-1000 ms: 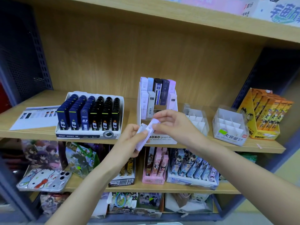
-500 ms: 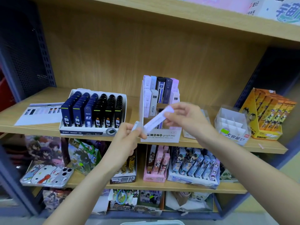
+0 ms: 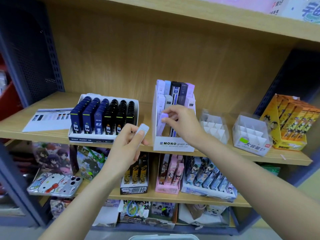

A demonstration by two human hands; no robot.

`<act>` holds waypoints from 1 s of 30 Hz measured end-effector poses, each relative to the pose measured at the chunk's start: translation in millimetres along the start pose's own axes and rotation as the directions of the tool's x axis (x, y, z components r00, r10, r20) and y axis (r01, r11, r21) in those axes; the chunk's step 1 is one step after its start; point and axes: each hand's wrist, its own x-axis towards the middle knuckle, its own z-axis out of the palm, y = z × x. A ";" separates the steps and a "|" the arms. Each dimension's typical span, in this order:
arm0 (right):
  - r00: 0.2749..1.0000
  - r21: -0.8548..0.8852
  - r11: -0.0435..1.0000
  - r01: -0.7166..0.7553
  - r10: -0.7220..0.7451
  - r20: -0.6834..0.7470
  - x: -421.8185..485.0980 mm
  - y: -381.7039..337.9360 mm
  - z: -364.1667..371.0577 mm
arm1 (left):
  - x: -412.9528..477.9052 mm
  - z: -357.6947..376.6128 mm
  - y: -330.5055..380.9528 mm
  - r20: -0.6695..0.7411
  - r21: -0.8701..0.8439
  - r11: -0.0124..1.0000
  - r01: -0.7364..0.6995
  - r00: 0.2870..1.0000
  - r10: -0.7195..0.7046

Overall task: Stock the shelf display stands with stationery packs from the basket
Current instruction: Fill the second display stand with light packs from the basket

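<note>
wooden shelf (image 3: 52, 134), mono display stand (image 3: 173, 144) centre. right hand (image 3: 183, 122) pinches lilac lead pack (image 3: 161, 123) by its top end; left hand (image 3: 128, 144) grips second pack (image 3: 142, 129). likely light, stiff, slick.

Bright, even, diffuse light from the front; soft shadow beneath each shelf (image 3: 15, 125) board, lower tiers dimmer. Washed-out glare on the boxes (image 3: 294, 9) at top right. Wide-angle bowing of lines toward the edges; soft focus throughout, faint motion blur at the right hand (image 3: 183, 123).
</note>
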 end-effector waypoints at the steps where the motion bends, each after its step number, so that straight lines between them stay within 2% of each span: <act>1: 1.000 -0.034 0.999 0.019 -0.018 0.016 1.3 0.5 3.5 | -0.3 -0.8 -0.6 0.003 -0.013 1.000 0.014 1.000 -0.014; 7: 0.997 -0.133 0.988 0.079 -0.080 0.000 2.0 1.6 12.7 | 0.5 -1.7 -9.1 0.009 -0.165 0.978 0.128 0.992 -0.129; 11: 0.994 -0.197 0.976 0.096 -0.106 -0.042 -4.2 -2.4 15.3 | -1.0 -3.5 -12.5 -0.002 -0.122 0.988 0.091 0.996 -0.092; 13: 0.992 -0.101 0.991 0.090 -0.098 -0.081 -10.4 -8.8 16.2 | -5.0 -5.1 -12.5 -0.014 -0.050 0.997 0.058 0.998 -0.059; 15: 0.996 0.072 0.996 0.061 -0.056 -0.062 -21.2 -19.4 15.8 | -8.3 -6.6 -12.1 -0.018 -0.026 1.000 0.002 1.000 -0.002; 19: 0.980 0.346 0.935 -0.081 0.012 0.198 -51.3 -36.9 10.5 | -11.2 -10.1 -16.3 0.043 0.017 0.993 -0.118 0.992 0.117; 21: 0.969 0.450 0.880 -0.155 0.046 0.244 -62.0 -36.2 6.2 | -13.3 -11.4 -18.8 0.092 0.064 0.986 -0.154 0.985 0.148; 23: 0.962 0.462 0.863 -0.203 0.089 0.257 -69.6 -31.0 1.8 | -15.5 -11.3 -19.3 0.124 0.130 0.971 -0.199 0.975 0.183; 26: 0.974 0.371 0.913 -0.168 0.096 0.206 -77.0 -23.6 -4.6 | -17.6 -6.2 -13.3 0.148 0.179 0.952 -0.247 0.964 0.222; 30: 0.990 0.443 0.888 -0.122 0.078 0.115 -71.9 -21.5 -18.7 | -6.3 7.0 -0.7 0.177 0.200 0.941 -0.273 0.955 0.240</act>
